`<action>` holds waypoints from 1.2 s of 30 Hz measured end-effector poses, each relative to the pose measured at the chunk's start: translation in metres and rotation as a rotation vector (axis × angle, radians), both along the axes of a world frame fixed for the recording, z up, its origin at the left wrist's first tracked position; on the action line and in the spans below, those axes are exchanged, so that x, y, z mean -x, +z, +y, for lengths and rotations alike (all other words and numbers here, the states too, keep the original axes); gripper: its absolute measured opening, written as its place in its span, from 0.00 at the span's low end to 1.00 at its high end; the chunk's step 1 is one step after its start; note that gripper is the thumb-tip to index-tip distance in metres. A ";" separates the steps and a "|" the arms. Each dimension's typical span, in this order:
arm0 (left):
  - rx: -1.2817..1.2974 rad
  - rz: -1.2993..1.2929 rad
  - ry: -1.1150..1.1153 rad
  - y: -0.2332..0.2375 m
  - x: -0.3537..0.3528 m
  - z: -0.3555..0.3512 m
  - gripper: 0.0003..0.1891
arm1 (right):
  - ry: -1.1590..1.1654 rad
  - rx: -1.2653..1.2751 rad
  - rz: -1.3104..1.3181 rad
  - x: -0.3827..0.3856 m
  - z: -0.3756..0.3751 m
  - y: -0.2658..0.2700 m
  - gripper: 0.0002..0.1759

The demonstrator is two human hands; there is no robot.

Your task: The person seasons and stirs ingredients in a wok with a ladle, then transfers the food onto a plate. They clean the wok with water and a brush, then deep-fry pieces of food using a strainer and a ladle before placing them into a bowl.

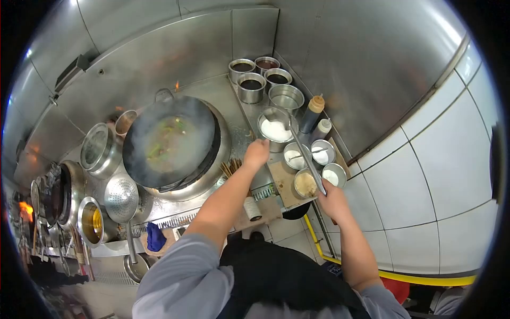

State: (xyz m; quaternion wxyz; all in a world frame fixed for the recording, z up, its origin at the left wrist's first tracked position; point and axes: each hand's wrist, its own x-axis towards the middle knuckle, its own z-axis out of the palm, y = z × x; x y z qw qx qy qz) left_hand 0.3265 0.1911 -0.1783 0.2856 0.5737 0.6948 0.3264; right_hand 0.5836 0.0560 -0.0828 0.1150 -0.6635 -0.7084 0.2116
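Note:
My right hand (334,201) is wrapped round the handle of a metal ladle (311,164). The ladle's bowl rests over a metal pot of white powder (275,131). My left hand (257,153) is closed beside that pot's near left side; whatever its fingers hold, if anything, is hidden. Small bowls of white seasoning (320,154) and a bowl of tan powder (305,184) lie under and around the ladle handle. To the left, a black wok (139,122) steams, with green pieces in liquid (164,141).
Pots of dark sauce (251,84) and a squeeze bottle (312,112) line the back right. A bamboo brush (232,169) lies below my left forearm. A perforated strainer (121,198) stands near an oil pot (95,220). Flame (25,210) burns far left.

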 end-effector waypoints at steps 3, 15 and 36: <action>0.194 -0.178 0.041 -0.018 -0.011 0.043 0.22 | -0.015 0.012 -0.069 0.015 -0.003 0.010 0.25; 0.196 -0.099 -0.005 -0.041 -0.010 0.063 0.20 | 0.029 -0.004 -0.103 0.003 -0.003 -0.001 0.27; 0.033 0.324 -0.116 -0.038 -0.004 0.084 0.16 | -0.072 0.016 0.015 0.007 -0.003 -0.004 0.26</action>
